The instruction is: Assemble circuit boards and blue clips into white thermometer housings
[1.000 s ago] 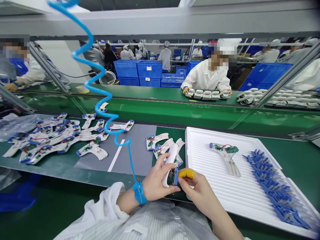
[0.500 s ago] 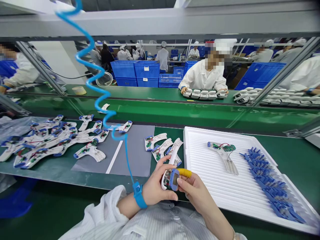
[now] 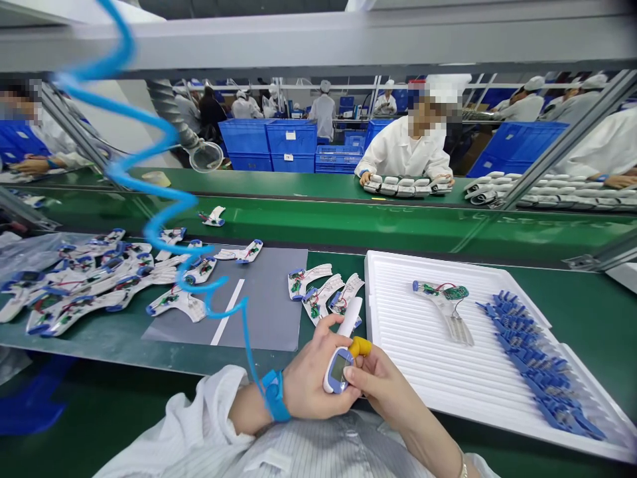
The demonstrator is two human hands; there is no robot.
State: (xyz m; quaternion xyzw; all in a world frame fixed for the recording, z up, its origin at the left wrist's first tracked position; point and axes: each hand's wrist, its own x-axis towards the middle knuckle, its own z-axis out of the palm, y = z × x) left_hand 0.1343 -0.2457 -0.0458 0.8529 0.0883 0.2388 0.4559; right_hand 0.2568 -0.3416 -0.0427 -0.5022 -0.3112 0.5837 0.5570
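Observation:
My left hand (image 3: 318, 372) is wrapped round a white infrared thermometer housing (image 3: 352, 315), whose handle sticks up past my fingers. A blue-framed display (image 3: 339, 367) lies against the head of the housing. My right hand (image 3: 381, 378) grips the display's right side, thumb on the screen's edge. A yellow cover (image 3: 360, 346) sits on its index finger, bent at the top of the head. Just beyond my hands lie several open thermometer halves (image 3: 321, 297) with circuit boards and wires. A blue strap (image 3: 276, 396) circles my left wrist.
A coiled blue cord (image 3: 172, 199) hangs over the grey mat (image 3: 269, 318). Many thermometer halves (image 3: 94, 279) are heaped at left. The white ribbed tray (image 3: 398, 332) at right carries one half and a row of blue frames (image 3: 537, 365). A co-worker (image 3: 408, 149) sits across the green belt (image 3: 298, 219).
The blue-framed display, tilted off the housing with inner parts showing, now sits flat against it. The coiled cord swung left. A thermometer half on the belt moved right.

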